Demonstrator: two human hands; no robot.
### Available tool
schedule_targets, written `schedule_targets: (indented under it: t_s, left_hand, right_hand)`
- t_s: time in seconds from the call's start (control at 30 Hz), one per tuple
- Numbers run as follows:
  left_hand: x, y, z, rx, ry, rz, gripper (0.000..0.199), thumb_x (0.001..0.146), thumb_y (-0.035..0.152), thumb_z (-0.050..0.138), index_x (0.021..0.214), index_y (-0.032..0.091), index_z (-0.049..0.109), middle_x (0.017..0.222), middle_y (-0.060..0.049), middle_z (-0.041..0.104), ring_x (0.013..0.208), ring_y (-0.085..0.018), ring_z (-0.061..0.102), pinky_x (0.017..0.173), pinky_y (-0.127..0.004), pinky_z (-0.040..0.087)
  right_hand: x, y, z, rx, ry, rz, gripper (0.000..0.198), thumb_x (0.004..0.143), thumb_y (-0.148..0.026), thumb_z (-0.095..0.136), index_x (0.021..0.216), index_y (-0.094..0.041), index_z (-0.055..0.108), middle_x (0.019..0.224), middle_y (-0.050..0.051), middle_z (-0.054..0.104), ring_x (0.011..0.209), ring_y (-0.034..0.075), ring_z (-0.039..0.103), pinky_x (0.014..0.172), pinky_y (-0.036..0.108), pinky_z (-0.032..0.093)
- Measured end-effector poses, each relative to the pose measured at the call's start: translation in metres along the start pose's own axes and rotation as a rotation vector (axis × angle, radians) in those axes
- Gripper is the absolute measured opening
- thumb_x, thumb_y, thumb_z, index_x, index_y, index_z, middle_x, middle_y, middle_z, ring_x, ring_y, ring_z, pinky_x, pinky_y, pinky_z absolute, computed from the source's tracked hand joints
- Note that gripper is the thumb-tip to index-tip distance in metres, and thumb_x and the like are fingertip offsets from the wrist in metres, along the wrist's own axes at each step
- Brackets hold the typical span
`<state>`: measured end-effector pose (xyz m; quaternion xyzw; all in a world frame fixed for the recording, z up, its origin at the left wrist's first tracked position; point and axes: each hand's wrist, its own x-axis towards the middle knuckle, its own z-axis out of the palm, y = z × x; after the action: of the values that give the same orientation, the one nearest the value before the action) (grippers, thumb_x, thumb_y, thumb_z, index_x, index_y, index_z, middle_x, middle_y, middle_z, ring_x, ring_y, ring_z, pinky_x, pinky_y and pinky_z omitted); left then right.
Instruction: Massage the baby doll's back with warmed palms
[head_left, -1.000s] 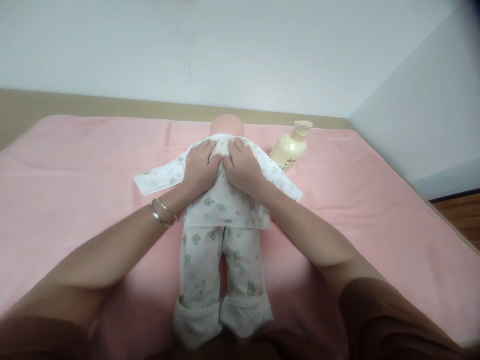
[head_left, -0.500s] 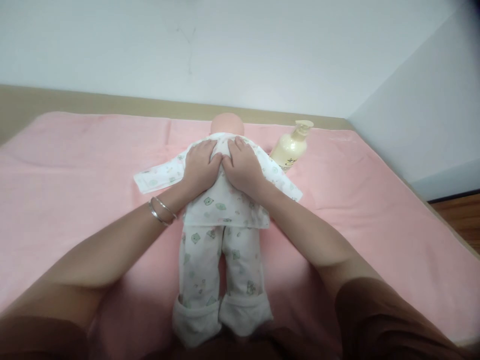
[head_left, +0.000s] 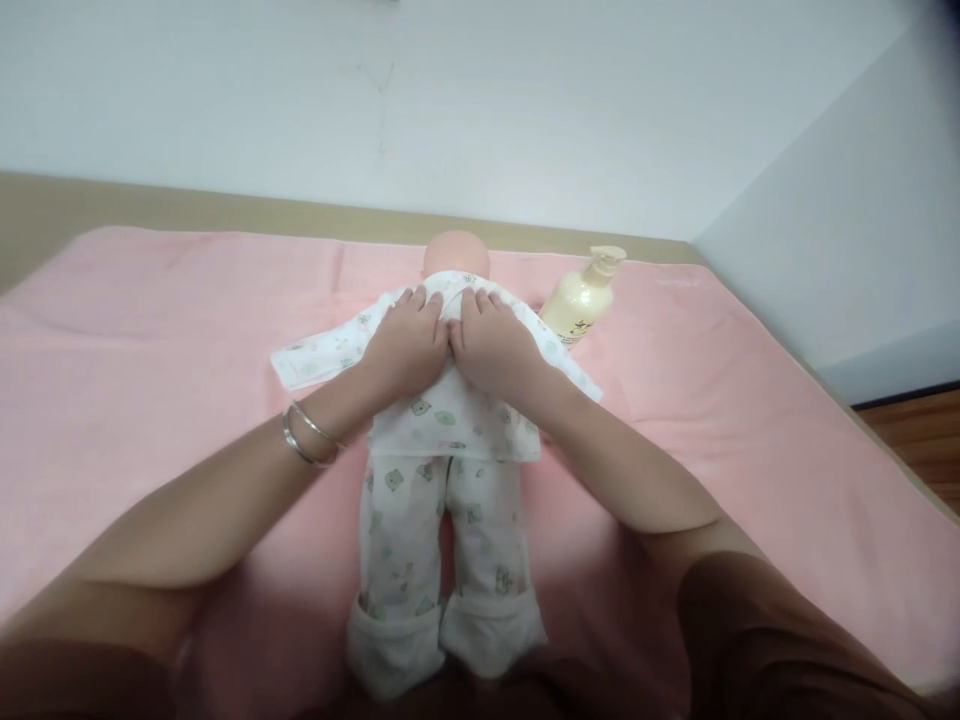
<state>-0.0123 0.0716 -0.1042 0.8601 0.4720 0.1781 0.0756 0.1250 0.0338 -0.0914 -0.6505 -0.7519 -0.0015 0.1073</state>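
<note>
A baby doll [head_left: 457, 254] lies stretched out, its bald head pointing away from me and no face showing. It wears a white printed shirt [head_left: 442, 430] and matching pants [head_left: 405, 520] with turned-up cuffs. My left hand [head_left: 411, 342] rests on the left side of the doll's upper torso, fingers laid over the cloth. Beside it, my right hand [head_left: 495, 345] lies on the right side in the same way. The thumbs meet near the middle, and the shirt is wrinkled between the hands. Both palms are hidden.
A pale yellow pump bottle [head_left: 583, 300] lies tilted to the right of the doll, partly behind its sleeve. Under everything is a pink sheet [head_left: 187, 330] on a tan surface [head_left: 225, 208]. A white wall [head_left: 225, 100] rises behind, with another wall [head_left: 847, 230] at right.
Both hands have slid slightly down the doll's torso toward me. The thumbs have drawn closer together at the middle. The doll and bottle stay in place.
</note>
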Motion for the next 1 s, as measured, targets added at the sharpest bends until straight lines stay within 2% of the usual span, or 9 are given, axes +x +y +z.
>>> schedule_targets:
  t_s: [0.1, 0.23, 0.33, 0.47, 0.6, 0.7, 0.83, 0.93, 1.0]
  left_hand:
    - [0.008, -0.01, 0.003, -0.088, -0.023, -0.013, 0.053, 0.098, 0.026, 0.026, 0.14, 0.006, 0.051, 0.151, -0.019, 0.051, 0.149, -0.032, 0.04, 0.126, -0.054, 0.032]
    - [0.011, -0.012, 0.01, -0.162, 0.04, -0.094, 0.056, 0.098, 0.032, 0.027, 0.143, 0.008, 0.051, 0.155, -0.018, 0.049, 0.149, -0.031, 0.04, 0.128, -0.053, 0.028]
    - [0.007, -0.006, 0.014, -0.167, 0.128, -0.119, 0.053, 0.097, 0.032, 0.032, 0.139, 0.009, 0.054, 0.152, -0.017, 0.052, 0.146, -0.031, 0.043, 0.128, -0.054, 0.028]
    - [-0.005, 0.009, 0.011, -0.013, 0.196, 0.01, 0.04, 0.096, 0.022, 0.032, 0.111, 0.009, 0.066, 0.122, -0.02, 0.067, 0.125, -0.033, 0.058, 0.115, -0.055, 0.044]
    - [-0.01, 0.019, 0.004, 0.067, 0.189, 0.116, 0.036, 0.094, 0.016, 0.031, 0.096, 0.01, 0.066, 0.104, -0.02, 0.067, 0.115, -0.033, 0.06, 0.111, -0.053, 0.048]
    - [-0.003, 0.013, 0.0, -0.026, 0.111, 0.054, 0.036, 0.094, 0.017, 0.03, 0.098, 0.012, 0.066, 0.109, -0.018, 0.067, 0.117, -0.03, 0.061, 0.114, -0.049, 0.048]
    - [0.011, -0.006, 0.001, -0.149, 0.022, -0.076, 0.047, 0.098, 0.029, 0.029, 0.125, 0.007, 0.061, 0.14, -0.019, 0.06, 0.137, -0.03, 0.052, 0.124, -0.05, 0.038]
    - [0.016, -0.015, 0.006, -0.198, 0.041, -0.11, 0.053, 0.098, 0.035, 0.029, 0.135, 0.008, 0.057, 0.15, -0.017, 0.055, 0.143, -0.029, 0.047, 0.127, -0.05, 0.035]
    - [0.014, -0.014, 0.008, -0.191, 0.074, -0.109, 0.053, 0.097, 0.035, 0.03, 0.134, 0.008, 0.057, 0.149, -0.017, 0.056, 0.144, -0.029, 0.047, 0.127, -0.05, 0.034]
  right_hand:
    - [-0.011, -0.009, -0.004, -0.086, -0.044, -0.021, 0.063, 0.103, -0.027, 0.026, 0.153, 0.01, 0.033, 0.155, 0.033, 0.043, 0.149, 0.042, 0.04, 0.12, 0.055, 0.039]
    - [-0.003, -0.002, -0.008, -0.091, -0.033, -0.116, 0.055, 0.103, -0.022, 0.026, 0.145, 0.007, 0.047, 0.146, 0.03, 0.054, 0.141, 0.039, 0.051, 0.119, 0.051, 0.04]
    - [0.014, 0.013, -0.008, 0.009, -0.046, -0.039, 0.056, 0.104, -0.026, 0.027, 0.147, 0.005, 0.044, 0.154, 0.028, 0.047, 0.147, 0.036, 0.045, 0.121, 0.048, 0.039]
    - [0.026, 0.022, -0.006, 0.055, -0.065, -0.008, 0.058, 0.105, -0.029, 0.028, 0.15, 0.006, 0.04, 0.158, 0.028, 0.041, 0.15, 0.036, 0.04, 0.123, 0.047, 0.036]
    - [0.022, 0.018, -0.005, -0.007, -0.038, -0.028, 0.055, 0.106, -0.027, 0.027, 0.147, 0.007, 0.043, 0.155, 0.028, 0.045, 0.148, 0.036, 0.043, 0.122, 0.047, 0.035]
    - [0.013, 0.011, -0.006, -0.044, -0.012, -0.016, 0.055, 0.106, -0.027, 0.025, 0.147, 0.005, 0.043, 0.149, 0.026, 0.053, 0.14, 0.037, 0.051, 0.117, 0.05, 0.041]
    - [-0.004, -0.001, -0.008, -0.129, 0.021, -0.113, 0.051, 0.102, -0.017, 0.025, 0.142, 0.003, 0.047, 0.134, 0.027, 0.063, 0.125, 0.035, 0.061, 0.105, 0.048, 0.051]
    - [-0.012, -0.007, -0.007, -0.16, 0.031, -0.17, 0.05, 0.098, -0.009, 0.025, 0.14, 0.003, 0.049, 0.134, 0.028, 0.063, 0.129, 0.035, 0.059, 0.108, 0.048, 0.049]
    - [-0.01, -0.006, -0.005, -0.13, 0.043, -0.166, 0.048, 0.1, -0.011, 0.024, 0.137, 0.002, 0.052, 0.133, 0.027, 0.064, 0.13, 0.035, 0.058, 0.109, 0.048, 0.048]
